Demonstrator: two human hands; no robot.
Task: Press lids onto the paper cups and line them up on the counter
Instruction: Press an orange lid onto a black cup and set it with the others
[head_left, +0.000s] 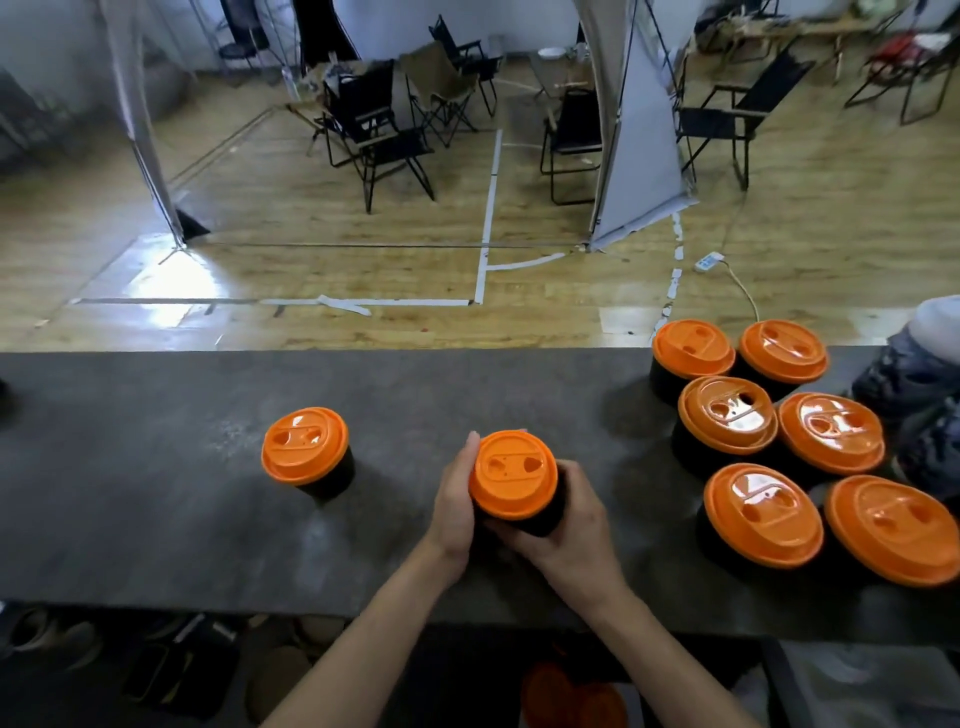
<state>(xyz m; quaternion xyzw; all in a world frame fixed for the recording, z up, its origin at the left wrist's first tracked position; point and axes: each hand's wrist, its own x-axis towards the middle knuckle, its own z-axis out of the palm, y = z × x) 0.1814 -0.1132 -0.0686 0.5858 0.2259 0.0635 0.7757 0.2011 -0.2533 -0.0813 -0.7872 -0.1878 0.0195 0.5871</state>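
Observation:
A black paper cup with an orange lid (513, 475) stands at the middle of the dark counter (156, 467), held between both hands. My left hand (457, 504) lies along its left side with the fingers reaching up to the lid rim. My right hand (574, 525) wraps round the cup's right and near side. Another lidded cup (306, 449) stands alone to the left. Several lidded cups (727, 421) are clustered at the right end of the counter.
Beyond the counter's far edge lies a wooden floor with folding chairs (384, 135) and white tape lines. Dark patterned fabric (919, 384) sits at the counter's right end. Orange lids (571, 696) and other items lie below the near edge.

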